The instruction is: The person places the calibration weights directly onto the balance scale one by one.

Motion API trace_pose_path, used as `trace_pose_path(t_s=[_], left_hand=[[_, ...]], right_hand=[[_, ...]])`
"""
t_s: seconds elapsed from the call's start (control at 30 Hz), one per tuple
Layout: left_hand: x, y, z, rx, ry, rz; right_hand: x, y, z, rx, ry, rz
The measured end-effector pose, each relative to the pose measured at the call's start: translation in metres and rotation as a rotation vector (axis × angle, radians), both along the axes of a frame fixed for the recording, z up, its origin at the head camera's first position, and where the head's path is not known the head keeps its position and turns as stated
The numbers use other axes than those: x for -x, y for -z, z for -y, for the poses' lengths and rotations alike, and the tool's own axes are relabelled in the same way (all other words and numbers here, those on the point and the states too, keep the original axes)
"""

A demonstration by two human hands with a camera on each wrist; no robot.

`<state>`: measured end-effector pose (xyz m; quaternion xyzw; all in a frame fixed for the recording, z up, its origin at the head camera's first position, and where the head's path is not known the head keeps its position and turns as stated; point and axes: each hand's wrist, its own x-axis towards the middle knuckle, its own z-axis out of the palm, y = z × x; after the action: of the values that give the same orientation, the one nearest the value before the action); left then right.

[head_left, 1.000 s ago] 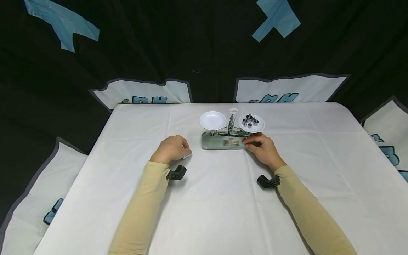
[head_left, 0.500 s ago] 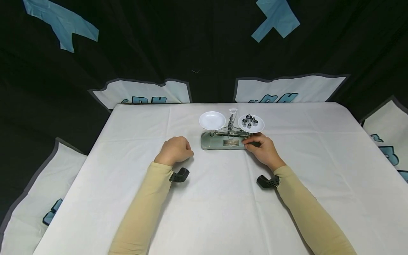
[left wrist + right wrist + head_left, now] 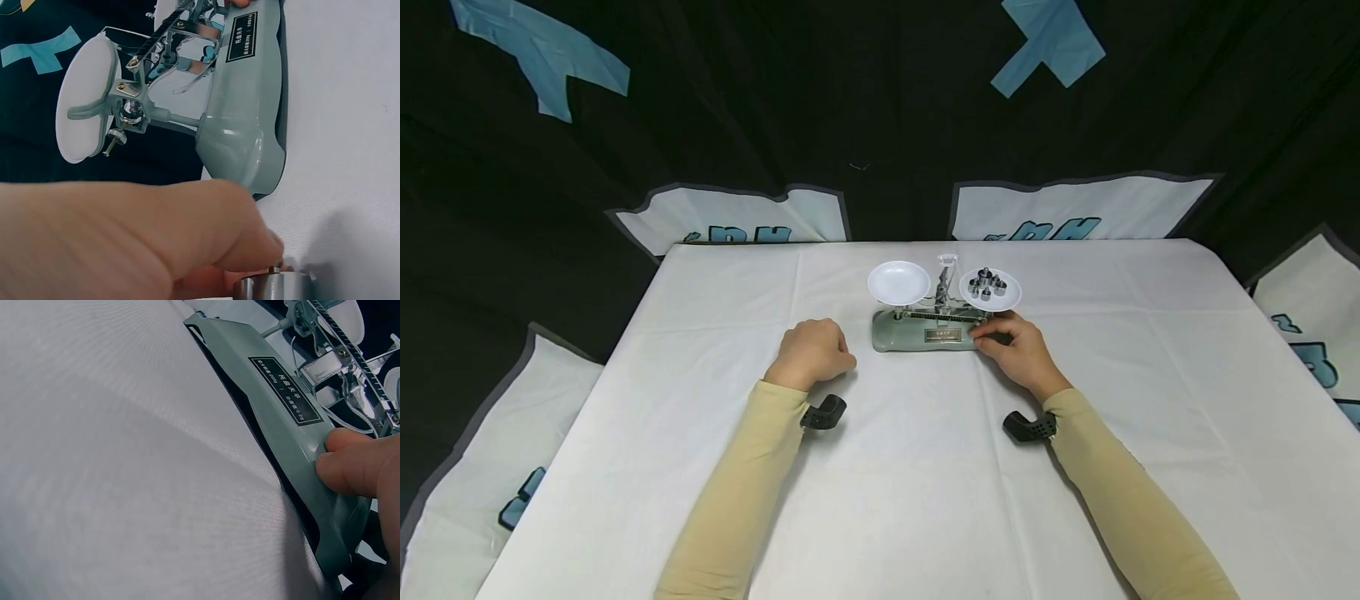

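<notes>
A pan balance (image 3: 891, 337) with a grey-green base stands near the table's far edge. Its left white pan (image 3: 898, 283) is bare; several small metal weights (image 3: 986, 295) sit on the right pan (image 3: 1013, 293). My right hand (image 3: 1018, 354) holds the right end of the base, with fingertips (image 3: 337, 472) on its sloping front beside the label plate (image 3: 286, 390). Left of the balance, my left hand (image 3: 811, 354) is low over the table. In the left wrist view its fingers pinch the knob of a shiny metal weight (image 3: 269, 289), partly cut off by the frame.
A white cloth (image 3: 910, 500) covers the table. Black curtain (image 3: 737, 100) with blue tape (image 3: 1052, 42) hangs behind. A black wrist camera (image 3: 823, 412) juts from the left sleeve, another camera (image 3: 1030, 427) from the right.
My left hand has shifted slightly right and turned, hiding the silver thing seen under its fingers in the head view one second ago. The right hand and balance look still.
</notes>
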<state>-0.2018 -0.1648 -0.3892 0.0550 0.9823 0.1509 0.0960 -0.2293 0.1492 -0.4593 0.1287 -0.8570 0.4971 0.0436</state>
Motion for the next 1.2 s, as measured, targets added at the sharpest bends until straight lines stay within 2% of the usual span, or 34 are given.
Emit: trace_pose_path(t_s=[0.43,0.77,1.2], left_hand=[[0.0009,0.0041,-0.0047,0.011,-0.021,-0.012],[0.0000,0.0022,-0.0061,0.031,-0.043,-0.012],[0.0001,0.0021,-0.0060,0.027,-0.023,-0.014]], right_hand=[[-0.0002,-0.0007,0.0000,0.004,-0.003,0.007],[0.0006,0.0017,-0.0001,-0.003,0.009,-0.007],[-0.0001,0.0003,0.0002,0.005,0.013,0.017]])
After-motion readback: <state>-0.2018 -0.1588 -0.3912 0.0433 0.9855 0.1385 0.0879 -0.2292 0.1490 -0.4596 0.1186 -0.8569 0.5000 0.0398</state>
